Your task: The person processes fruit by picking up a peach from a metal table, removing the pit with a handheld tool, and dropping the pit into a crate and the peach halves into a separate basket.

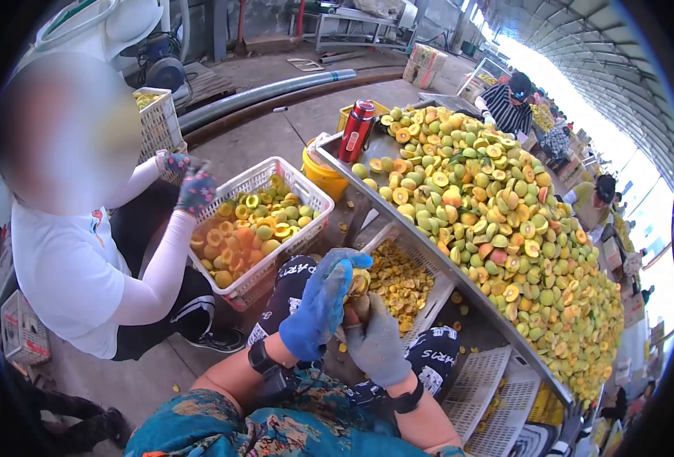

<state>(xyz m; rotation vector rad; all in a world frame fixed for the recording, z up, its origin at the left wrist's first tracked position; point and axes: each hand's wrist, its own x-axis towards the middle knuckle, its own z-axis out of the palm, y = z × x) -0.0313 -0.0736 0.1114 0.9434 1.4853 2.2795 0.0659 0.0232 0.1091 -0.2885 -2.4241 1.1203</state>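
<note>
Gloved hands [315, 308] [381, 349] hold a yellow fruit piece [359, 283] between them.

On our left, a co-worker [78, 274] sits beside a crate [287, 255] of fruit halves [249, 228], which stands between that person and a table [459, 283]; a pipe [276, 95] lies behind the crate. On the tabletop we see a fruit heap [497, 228] running to the right end, and a flask [357, 131] at the left corner, with a bucket [324, 175] just outside and below it. Before us, a fruit piece [360, 282] lies between the left hand [315, 305] and the right hand [382, 343]. Beneath the table's near edge sits a second crate [430, 306] with fruit scraps [396, 286] in it; farther right are more crates [470, 388], how many we cannot tell.
</note>
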